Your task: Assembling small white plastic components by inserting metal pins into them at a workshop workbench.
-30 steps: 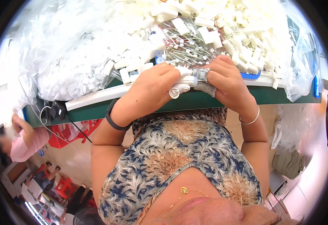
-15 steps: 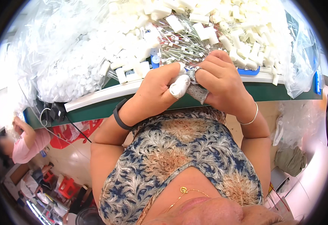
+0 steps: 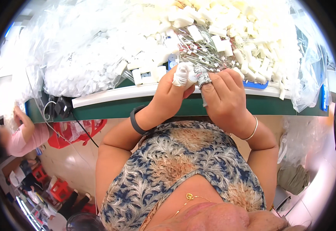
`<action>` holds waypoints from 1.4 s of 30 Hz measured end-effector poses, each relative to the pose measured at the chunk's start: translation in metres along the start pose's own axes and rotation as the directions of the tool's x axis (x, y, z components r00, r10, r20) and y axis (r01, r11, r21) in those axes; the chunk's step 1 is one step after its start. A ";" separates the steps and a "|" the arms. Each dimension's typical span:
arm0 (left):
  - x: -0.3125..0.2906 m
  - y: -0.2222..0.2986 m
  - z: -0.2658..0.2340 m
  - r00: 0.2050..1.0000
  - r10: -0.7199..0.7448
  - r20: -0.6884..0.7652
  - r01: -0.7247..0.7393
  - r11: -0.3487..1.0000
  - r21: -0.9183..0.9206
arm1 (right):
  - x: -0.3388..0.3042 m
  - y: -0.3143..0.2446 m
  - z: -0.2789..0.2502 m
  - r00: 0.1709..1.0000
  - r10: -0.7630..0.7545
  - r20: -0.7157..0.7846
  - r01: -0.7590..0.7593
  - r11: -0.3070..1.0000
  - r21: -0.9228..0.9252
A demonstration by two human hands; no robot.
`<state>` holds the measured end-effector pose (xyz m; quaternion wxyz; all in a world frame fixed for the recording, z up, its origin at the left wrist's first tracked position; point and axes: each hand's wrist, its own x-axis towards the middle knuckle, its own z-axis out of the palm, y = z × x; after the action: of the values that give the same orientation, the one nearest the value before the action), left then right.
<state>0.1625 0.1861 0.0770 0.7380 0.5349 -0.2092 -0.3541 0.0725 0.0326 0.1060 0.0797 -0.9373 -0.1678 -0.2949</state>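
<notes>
Both hands meet above the table's near edge, fingers bent together. My left hand (image 3: 171, 93), its thumb wrapped in white tape, pinches a small white plastic cylinder (image 3: 193, 78) whose round end shows. Close against it, my right hand (image 3: 226, 96) is closed, with grey wrapping on a finger and the thumb. What its fingertips hold is hidden. Just beyond the hands lies a heap of thin metal-leaded parts (image 3: 202, 52) with small white ends. White plastic blocks and tubes (image 3: 256, 63) are piled around that heap.
A large clear bag (image 3: 75, 69) of small white pieces covers the left of the table. Along the near edge runs a white strip (image 3: 114, 96). A black adapter (image 3: 63, 107) with cables sits at left. Another person in pink (image 3: 27, 134) works at far left, near a red basket (image 3: 60, 134).
The two hands have turned so that the white cylinder's round end shows between them. My left thumb now points up. The whole view has shifted slightly, with the table sitting lower.
</notes>
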 end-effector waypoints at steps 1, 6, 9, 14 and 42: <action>-0.001 -0.002 0.001 0.998 0.045 -0.031 -0.045 0.999 0.009 | 0.001 -0.002 -0.001 1.000 0.000 0.001 0.000 1.000 0.000; 0.010 -0.015 -0.006 0.999 -0.029 -0.014 0.028 0.999 -0.040 | 0.010 -0.012 0.003 0.994 0.024 0.107 -0.013 0.995 -0.104; 0.013 -0.012 -0.007 0.980 -0.198 0.002 0.192 0.950 -0.246 | 0.011 -0.004 0.008 0.994 0.087 0.068 -0.088 0.996 0.021; 0.016 0.010 -0.016 0.947 -0.251 0.202 0.304 0.903 -0.305 | -0.004 0.016 0.014 0.966 0.256 0.040 -0.252 0.893 0.373; 0.018 -0.009 0.023 0.887 -0.131 0.444 0.288 0.907 -0.307 | -0.032 0.022 -0.015 0.975 0.217 -0.051 -0.186 0.917 0.352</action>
<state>0.1563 0.1561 0.0754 0.7197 0.3212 -0.2311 -0.5705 0.0475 0.0001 0.0984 0.2802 -0.9069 -0.1157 -0.2927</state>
